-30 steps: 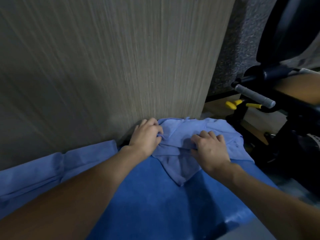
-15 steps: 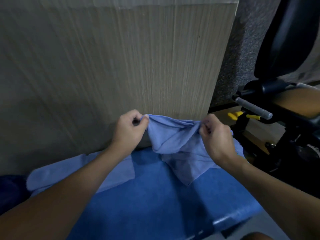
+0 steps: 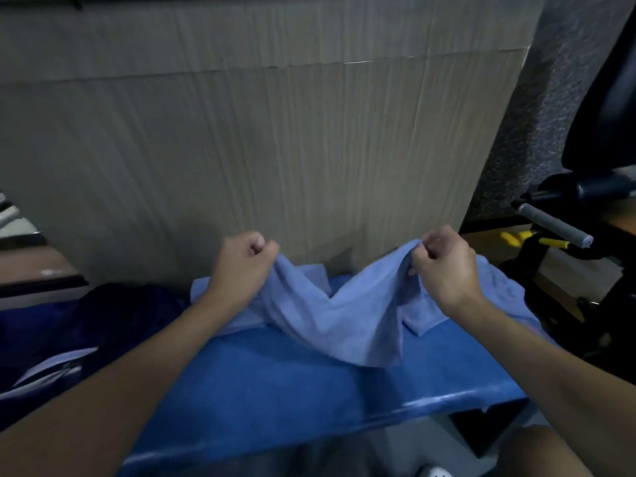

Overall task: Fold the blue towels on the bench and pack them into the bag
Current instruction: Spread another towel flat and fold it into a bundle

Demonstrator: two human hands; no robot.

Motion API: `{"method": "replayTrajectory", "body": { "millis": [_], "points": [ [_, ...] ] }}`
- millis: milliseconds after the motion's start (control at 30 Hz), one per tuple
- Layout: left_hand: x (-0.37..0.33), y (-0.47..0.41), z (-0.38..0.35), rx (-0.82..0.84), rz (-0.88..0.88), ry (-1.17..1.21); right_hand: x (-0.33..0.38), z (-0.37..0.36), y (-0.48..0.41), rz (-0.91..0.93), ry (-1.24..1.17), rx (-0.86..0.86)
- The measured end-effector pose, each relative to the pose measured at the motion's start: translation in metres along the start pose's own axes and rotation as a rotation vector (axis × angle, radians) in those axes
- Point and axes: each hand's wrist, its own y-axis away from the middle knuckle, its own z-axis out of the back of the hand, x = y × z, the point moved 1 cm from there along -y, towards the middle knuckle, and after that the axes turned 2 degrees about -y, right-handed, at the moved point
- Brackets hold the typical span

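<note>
The table (image 3: 292,383), covered in blue, stands against a tall cardboard panel (image 3: 275,149). Black equipment with a grey grip (image 3: 550,223) stands to the right. The left hand (image 3: 241,266) and right hand (image 3: 444,266) are above the table, fingers curled, each pinching the top edge of a light blue towel (image 3: 344,315). The towel sags between them, its lower part resting on the table. A second towel (image 3: 495,287) lies behind the right hand.

I get a dim, soft feed; glare streaks the counter (image 3: 447,397) front edge, corners bow with wide-angle distortion, left side murky.
</note>
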Motion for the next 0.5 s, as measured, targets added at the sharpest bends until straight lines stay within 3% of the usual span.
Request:
{"method": "replayTrajectory", "body": {
  "millis": [133, 233, 400, 500],
  "points": [
    [0.052, 0.036, 0.002, 0.06, 0.121, -0.141, -0.028, -0.024, 0.021, -0.017, 0.069, 0.204],
    [0.098, 0.068, -0.001, 0.2, 0.23, -0.238, -0.058, -0.041, 0.045, -0.053, 0.123, 0.41],
    [0.154, 0.112, -0.004, 0.305, 0.484, -0.29, -0.098, -0.052, 0.072, -0.026, 0.317, 0.526],
    [0.166, 0.124, -0.011, 0.315, 0.535, -0.245, -0.111, -0.056, 0.084, -0.097, 0.357, 0.617]
  ]
}}
